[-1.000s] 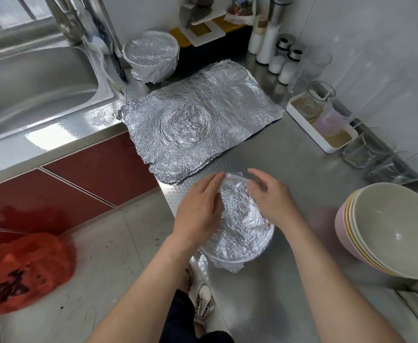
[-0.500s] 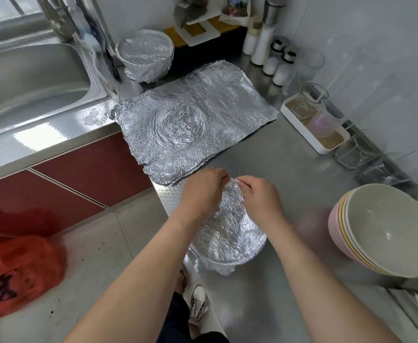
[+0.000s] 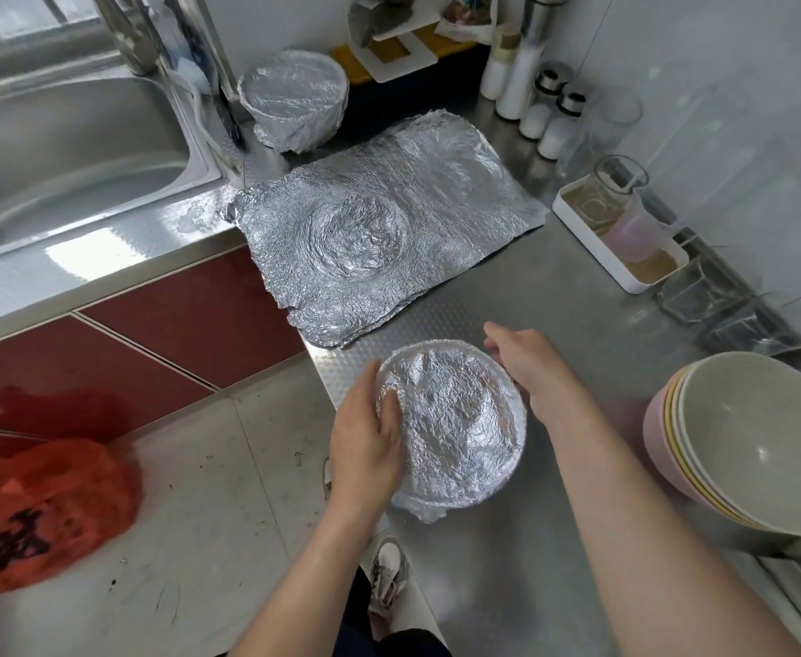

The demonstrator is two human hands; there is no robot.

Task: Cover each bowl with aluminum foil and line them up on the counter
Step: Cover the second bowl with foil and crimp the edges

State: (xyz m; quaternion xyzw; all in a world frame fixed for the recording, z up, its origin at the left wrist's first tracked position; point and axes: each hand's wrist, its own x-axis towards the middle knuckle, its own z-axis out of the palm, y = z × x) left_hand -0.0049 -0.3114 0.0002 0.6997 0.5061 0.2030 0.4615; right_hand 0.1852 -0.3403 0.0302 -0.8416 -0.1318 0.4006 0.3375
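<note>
A foil-covered bowl (image 3: 455, 419) sits near the counter's front corner. My left hand (image 3: 365, 438) grips its left rim, thumb on the foil top and fingers curled down the side. My right hand (image 3: 526, 367) cups the far right rim, fingers curved against the foil edge. A second foil-covered bowl (image 3: 294, 99) stands at the back beside the sink. Loose crumpled foil sheets (image 3: 389, 225) lie flat between the two bowls. A stack of uncovered bowls (image 3: 740, 443) stands at the right edge.
The steel sink (image 3: 57, 149) is at the left. A white tray with glass cups (image 3: 621, 234), salt shakers (image 3: 550, 120) and glass containers (image 3: 706, 296) line the right wall. An orange plastic bag (image 3: 38, 509) lies on the floor below the counter edge.
Both hands slid from the far rim of the near bowl, where they pinched the foil, apart to its left and right sides. The foil top is now uncovered.
</note>
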